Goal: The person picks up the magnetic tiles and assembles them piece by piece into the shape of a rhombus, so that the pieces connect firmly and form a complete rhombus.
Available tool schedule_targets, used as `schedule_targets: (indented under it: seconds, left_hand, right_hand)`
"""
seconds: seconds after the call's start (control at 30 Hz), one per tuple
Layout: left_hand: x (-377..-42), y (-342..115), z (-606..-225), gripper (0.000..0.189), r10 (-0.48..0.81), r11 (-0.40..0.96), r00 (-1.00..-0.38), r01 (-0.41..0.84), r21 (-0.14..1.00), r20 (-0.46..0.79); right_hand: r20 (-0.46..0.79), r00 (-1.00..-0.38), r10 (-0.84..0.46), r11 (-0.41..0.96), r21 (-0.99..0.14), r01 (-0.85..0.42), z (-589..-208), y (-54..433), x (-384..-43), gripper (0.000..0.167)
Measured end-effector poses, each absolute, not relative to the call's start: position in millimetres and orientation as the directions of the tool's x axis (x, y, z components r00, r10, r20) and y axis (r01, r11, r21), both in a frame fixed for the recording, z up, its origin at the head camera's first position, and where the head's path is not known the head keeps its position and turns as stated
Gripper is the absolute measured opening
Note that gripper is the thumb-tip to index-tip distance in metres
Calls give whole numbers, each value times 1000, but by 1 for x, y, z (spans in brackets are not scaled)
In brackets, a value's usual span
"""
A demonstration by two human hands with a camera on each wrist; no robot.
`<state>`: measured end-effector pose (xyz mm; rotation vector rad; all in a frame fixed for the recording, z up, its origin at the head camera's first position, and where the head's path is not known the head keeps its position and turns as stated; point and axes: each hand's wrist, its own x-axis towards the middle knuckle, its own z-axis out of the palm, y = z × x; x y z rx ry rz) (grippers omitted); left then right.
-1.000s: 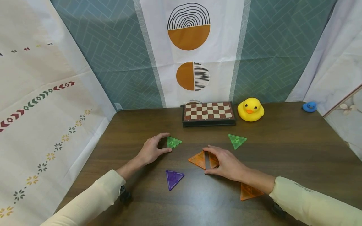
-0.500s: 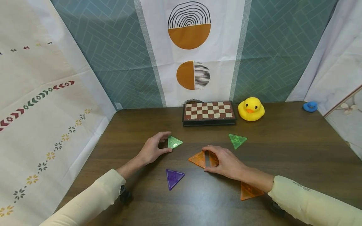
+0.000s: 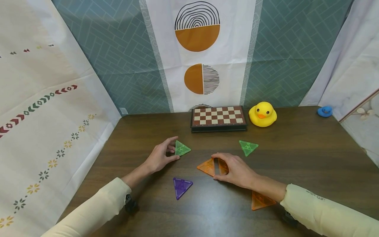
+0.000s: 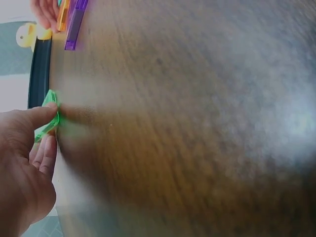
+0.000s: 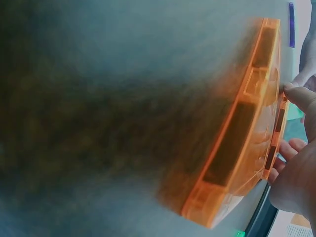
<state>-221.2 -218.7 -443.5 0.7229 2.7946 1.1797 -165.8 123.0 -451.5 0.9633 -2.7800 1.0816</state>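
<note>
Nearest on the worktop (image 3: 219, 214), to the right of the purple tile (image 3: 181, 187), lies a first orange tile (image 3: 261, 201). Beyond the purple tile and rightward, the right hand (image 3: 237, 169) pinches a second orange tile (image 3: 207, 167). Farther, straight behind the purple tile, a green tile (image 3: 182, 149) is held between thumb and fingers of the left hand (image 3: 158, 158).

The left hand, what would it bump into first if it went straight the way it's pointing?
The left hand pinches a green triangle; straight past it, the first thing looks like the checkered board, though depth is hard to judge.
</note>
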Motion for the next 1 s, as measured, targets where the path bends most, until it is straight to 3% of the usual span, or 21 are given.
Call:
schedule_targets:
  seconds: [0.63,1.0]
  left_hand:
    - [-223,-218,-441,24,305,627,-941,314,713,147]
    - [-224,-212,-436,17,278,592,-947,299,748,158]
  right_hand:
    - [213,-810,-546,581,-601,-549,-451,123,-166,70]
    - [206,-811,-548,581,-603,-546,-449,123,-166,70]
